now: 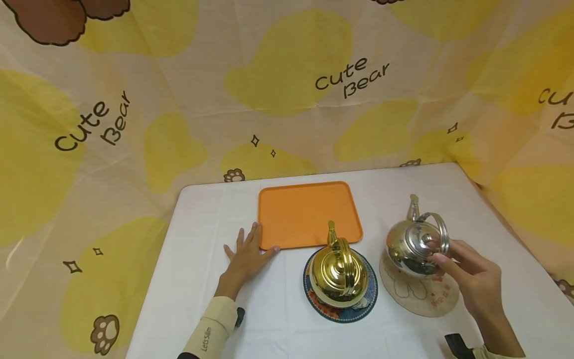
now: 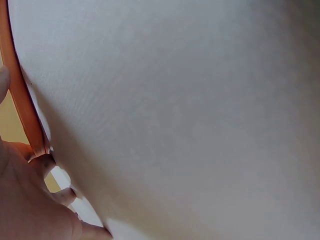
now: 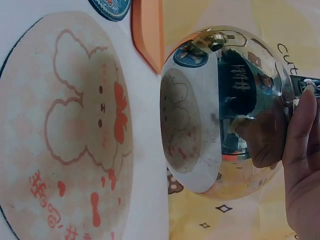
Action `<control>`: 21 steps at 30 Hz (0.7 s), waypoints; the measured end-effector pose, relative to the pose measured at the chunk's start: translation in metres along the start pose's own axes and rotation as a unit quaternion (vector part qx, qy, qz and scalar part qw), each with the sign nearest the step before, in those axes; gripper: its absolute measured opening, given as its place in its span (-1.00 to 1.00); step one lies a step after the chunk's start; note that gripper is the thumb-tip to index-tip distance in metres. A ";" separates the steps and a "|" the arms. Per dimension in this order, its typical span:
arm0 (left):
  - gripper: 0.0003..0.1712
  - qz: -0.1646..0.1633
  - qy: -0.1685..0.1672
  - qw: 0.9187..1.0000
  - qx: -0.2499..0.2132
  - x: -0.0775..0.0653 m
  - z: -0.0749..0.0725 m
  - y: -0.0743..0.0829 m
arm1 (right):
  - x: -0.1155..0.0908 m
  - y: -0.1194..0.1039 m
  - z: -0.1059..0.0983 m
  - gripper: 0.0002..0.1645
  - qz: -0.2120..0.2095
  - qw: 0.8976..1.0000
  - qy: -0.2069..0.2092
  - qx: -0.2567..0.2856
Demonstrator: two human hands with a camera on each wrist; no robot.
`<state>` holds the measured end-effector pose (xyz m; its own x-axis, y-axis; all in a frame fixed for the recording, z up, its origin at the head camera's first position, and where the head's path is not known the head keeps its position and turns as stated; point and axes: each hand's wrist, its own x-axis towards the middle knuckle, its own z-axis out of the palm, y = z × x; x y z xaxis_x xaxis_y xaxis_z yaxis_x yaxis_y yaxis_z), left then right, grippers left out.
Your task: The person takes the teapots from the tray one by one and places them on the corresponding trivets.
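My right hand [image 1: 475, 274] grips the handle of a shiny silver teapot [image 1: 410, 249], whose spout points away from me. In the right wrist view the teapot [image 3: 225, 115] hangs above a round beige coaster [image 3: 75, 130] with a bunny drawing, a gap between them. My left hand [image 1: 246, 259] lies with fingers spread at the near left corner of an orange tray [image 1: 309, 214], thumb at its front edge. In the left wrist view the tray's rim [image 2: 22, 100] runs beside the fingers. A gold teapot [image 1: 338, 274] stands between the hands.
Under the gold teapot lies a round blue patterned coaster [image 1: 327, 313], just in front of the tray. A white cloth [image 1: 197, 234] covers the table. Behind it and along the sides hangs a yellow patterned curtain [image 1: 287, 60].
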<state>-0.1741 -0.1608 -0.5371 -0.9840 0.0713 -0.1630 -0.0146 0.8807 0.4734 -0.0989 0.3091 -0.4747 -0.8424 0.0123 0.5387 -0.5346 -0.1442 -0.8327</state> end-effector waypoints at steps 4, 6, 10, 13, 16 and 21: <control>0.13 -0.001 -0.002 1.000 0.003 0.000 0.000 0.000 | -0.006 -0.001 -0.002 -0.57 0.007 1.000 0.017 -0.010; 0.13 0.000 -0.002 1.000 0.003 0.000 -0.001 0.000 | -0.009 -0.001 -0.003 -0.56 0.009 1.000 0.025 -0.009; 0.13 0.001 -0.002 1.000 0.002 0.000 -0.001 0.000 | -0.013 -0.001 -0.005 -0.53 0.005 0.999 0.029 0.014; 0.13 0.002 -0.002 1.000 0.003 0.000 -0.002 0.000 | -0.017 -0.001 -0.006 -0.53 0.007 0.999 0.030 0.018; 0.14 0.002 -0.003 1.000 0.003 0.000 -0.002 0.001 | -0.021 0.000 -0.007 -0.54 0.017 0.999 0.038 0.004; 0.15 0.001 -0.004 1.000 0.002 0.001 -0.002 0.001 | -0.028 0.001 -0.008 -0.53 0.026 0.998 0.052 -0.005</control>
<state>-0.1752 -0.1608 -0.5353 -0.9827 0.0762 -0.1687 -0.0121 0.8829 0.4694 -0.0766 0.3164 -0.4914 -0.8711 0.1078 0.4792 -0.4904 -0.1379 -0.8605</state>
